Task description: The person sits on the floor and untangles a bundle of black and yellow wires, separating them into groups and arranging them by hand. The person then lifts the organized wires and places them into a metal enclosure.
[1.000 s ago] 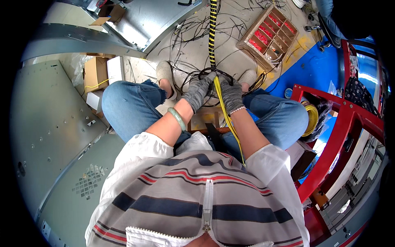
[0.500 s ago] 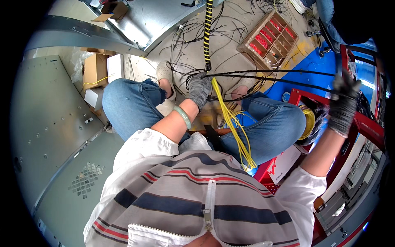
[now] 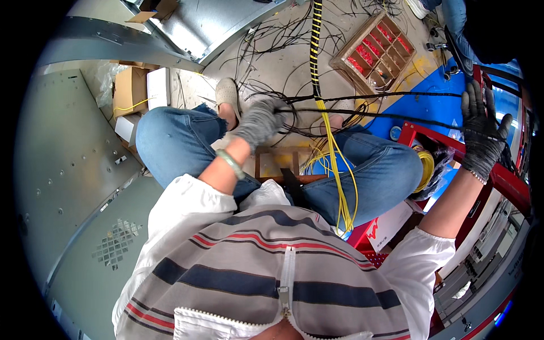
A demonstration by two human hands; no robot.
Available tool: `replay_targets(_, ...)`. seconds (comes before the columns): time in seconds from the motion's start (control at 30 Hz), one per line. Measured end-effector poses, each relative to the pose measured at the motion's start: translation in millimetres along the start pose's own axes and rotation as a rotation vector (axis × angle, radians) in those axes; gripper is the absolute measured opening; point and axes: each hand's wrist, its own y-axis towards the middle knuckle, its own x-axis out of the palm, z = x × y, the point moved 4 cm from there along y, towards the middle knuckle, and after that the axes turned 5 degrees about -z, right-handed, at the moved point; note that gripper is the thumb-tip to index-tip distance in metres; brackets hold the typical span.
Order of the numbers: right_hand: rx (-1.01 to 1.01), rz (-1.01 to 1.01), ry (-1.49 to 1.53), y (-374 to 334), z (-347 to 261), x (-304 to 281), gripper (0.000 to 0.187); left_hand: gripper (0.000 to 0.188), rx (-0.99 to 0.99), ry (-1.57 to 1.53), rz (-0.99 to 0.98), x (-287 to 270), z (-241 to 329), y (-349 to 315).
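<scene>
My left hand, in a grey knit glove and slightly blurred, is closed around black cables above my lap. Two strands of these run rightward, nearly level and taut, to my right hand. That hand, gloved in darker grey, has its fingers stretched up and the thumb apart; the lower strand reaches its palm side. Between the hands, a bundle wrapped in black and yellow comes down from the top. Loose yellow wires hang from its lower end across my right thigh.
A wooden compartment box with small red parts stands on the floor at the far right. Scattered black cables lie beyond my feet. A red metal frame rises at the right; cardboard boxes and a grey metal panel are on the left.
My left hand has moved left and slightly down, drawing black cable along. The wrapped bundle and yellow wires have shifted right. My right hand has turned, with its fingers now extended.
</scene>
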Motion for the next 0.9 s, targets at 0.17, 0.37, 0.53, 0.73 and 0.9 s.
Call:
replay_targets(0.17, 0.099, 0.15, 0.003, 13.8, 22.4, -57.8, 0.063, 0.02, 0.111, 0.026, 0.498, -165.7, 59.6, -39.4)
replay_targets(0.37, 0.222, -0.008, -0.233, 17.0, 98.1, -86.6, 0.037, 0.027, 0.552, -0.312, 0.188, -281.6, 188.0, -92.3)
replay_targets(0.53, 0.278, -0.175, -0.22, -0.7, 121.0, -26.8, 0.04, 0.03, 0.631, 0.25, -0.175, -207.8, 303.3, -29.0)
replay_targets(0.73, 0.235, -0.93, -0.062, -78.2, 132.6, 75.8, 0.062, 0.035, 0.702, 0.842, -0.51, -59.3, 386.0, 52.3)
replay_targets(0.9, 0.276, -0.551, 0.407, -32.6, 136.4, 90.0, 0.047, 0.039, 0.708, 0.972, -0.541, -21.6, 395.3, 65.5)
